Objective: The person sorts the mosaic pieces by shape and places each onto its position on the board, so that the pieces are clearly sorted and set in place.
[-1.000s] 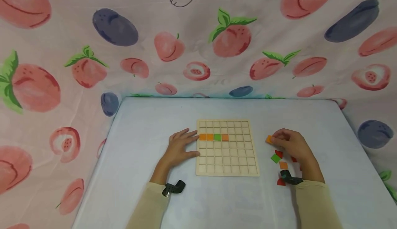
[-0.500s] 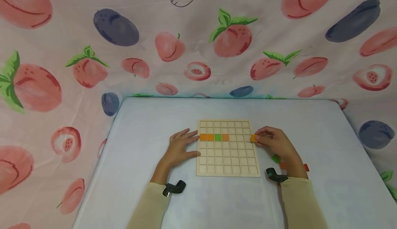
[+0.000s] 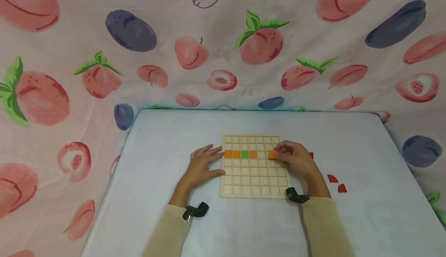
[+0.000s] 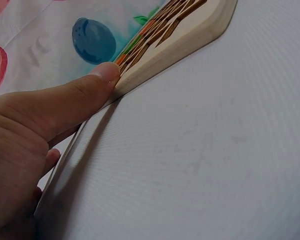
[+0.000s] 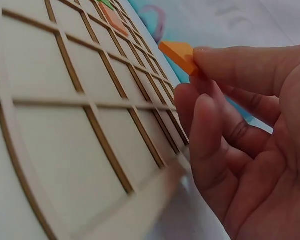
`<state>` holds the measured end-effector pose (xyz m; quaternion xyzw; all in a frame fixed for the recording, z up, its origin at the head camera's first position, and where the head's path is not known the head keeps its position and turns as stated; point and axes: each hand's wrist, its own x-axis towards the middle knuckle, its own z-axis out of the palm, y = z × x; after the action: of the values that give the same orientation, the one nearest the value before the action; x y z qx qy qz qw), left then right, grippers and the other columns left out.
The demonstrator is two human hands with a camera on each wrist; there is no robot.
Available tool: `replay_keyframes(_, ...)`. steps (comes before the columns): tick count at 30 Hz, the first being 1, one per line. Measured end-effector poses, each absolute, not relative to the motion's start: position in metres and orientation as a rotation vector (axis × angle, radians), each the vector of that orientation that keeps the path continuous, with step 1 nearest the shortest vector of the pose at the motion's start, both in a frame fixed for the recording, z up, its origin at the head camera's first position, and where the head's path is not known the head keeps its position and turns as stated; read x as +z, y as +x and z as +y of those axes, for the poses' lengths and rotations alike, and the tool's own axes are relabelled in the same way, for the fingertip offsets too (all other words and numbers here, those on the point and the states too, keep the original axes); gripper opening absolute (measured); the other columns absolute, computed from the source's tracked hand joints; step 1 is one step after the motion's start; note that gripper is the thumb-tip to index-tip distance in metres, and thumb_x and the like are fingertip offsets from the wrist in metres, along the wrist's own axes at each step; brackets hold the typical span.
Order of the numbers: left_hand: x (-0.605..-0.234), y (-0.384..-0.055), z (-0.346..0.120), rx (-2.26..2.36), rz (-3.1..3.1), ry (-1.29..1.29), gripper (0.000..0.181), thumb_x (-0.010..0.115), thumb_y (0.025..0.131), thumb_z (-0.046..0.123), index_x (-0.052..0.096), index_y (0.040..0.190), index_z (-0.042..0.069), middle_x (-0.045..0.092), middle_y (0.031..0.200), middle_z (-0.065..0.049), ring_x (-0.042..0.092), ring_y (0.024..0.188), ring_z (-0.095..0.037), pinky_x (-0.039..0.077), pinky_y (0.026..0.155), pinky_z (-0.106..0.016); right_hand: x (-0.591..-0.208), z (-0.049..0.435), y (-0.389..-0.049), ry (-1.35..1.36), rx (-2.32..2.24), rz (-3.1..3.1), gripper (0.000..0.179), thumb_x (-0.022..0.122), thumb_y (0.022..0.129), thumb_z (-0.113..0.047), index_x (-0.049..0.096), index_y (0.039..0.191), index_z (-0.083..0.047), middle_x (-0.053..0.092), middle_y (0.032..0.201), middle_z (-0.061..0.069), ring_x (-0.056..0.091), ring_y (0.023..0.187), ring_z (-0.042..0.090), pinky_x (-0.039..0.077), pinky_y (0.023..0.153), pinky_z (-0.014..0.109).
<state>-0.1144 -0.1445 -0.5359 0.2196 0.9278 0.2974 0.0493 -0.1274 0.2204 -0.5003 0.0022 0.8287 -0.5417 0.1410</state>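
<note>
A wooden grid board (image 3: 256,180) lies flat on the table. In its third row from the back, from the left edge, sit two orange tiles (image 3: 232,154), a green tile (image 3: 245,154) and a lighter orange tile (image 3: 253,154). My left hand (image 3: 202,167) rests at the board's left edge, fingers spread; the left wrist view shows the thumb (image 4: 82,95) against the rim. My right hand (image 3: 299,160) pinches an orange-yellow square tile (image 5: 179,56) between thumb and fingers. That tile is above the board's right part, tilted in the right wrist view.
Two red quarter-round pieces (image 3: 337,183) lie on the white table (image 3: 376,210) right of the board. Part of another red piece (image 3: 311,155) shows behind the right hand. The right arm hides other loose tiles. A fruit-print cloth (image 3: 223,55) stands behind the table.
My right hand has carried the orange-yellow tile leftward from the loose pieces to over the board's right columns. The left hand has stayed at the board's edge.
</note>
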Motion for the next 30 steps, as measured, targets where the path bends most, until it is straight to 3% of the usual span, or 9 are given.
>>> replay_keyframes(7, -0.535, -0.115, -0.144, 0.899, 2.826, 0.659, 0.071, 0.08, 0.084, 0.052, 0.059, 0.145, 0.023, 0.047, 0.159, 0.01, 0.028, 0.155, -0.022, 0.021, 0.12, -0.056, -0.504, 0.203, -0.132, -0.017, -1.51, 2.444, 0.021, 0.076, 0.093, -0.021, 0.07, 0.107, -0.007, 0.073, 0.094, 0.008, 0.062, 0.068, 0.02, 0.055, 0.062, 0.03)
replay_keyframes(19, -0.537, -0.115, -0.143, 0.901, 2.821, 0.657, 0.07, 0.079, 0.084, 0.053, 0.059, 0.145, 0.024, 0.046, 0.159, 0.011, 0.028, 0.155, -0.021, 0.021, 0.12, -0.055, -0.513, 0.186, -0.136, 0.083, -1.639, 2.375, 0.024, 0.077, 0.092, -0.02, 0.069, 0.104, -0.002, 0.065, 0.079, 0.005, 0.055, 0.064, 0.017, 0.048, 0.056, 0.027)
replay_keyframes(30, -0.537, -0.115, -0.144, 0.885, 2.827, 0.646, 0.07, 0.078, 0.084, 0.054, 0.059, 0.145, 0.025, 0.046, 0.159, 0.012, 0.027, 0.156, -0.02, 0.02, 0.121, -0.055, -0.519, 0.185, -0.138, 0.085, -1.635, 2.357, 0.024, 0.073, 0.095, -0.019, 0.069, 0.109, 0.001, 0.068, 0.089, 0.01, 0.057, 0.066, 0.014, 0.05, 0.06, 0.024)
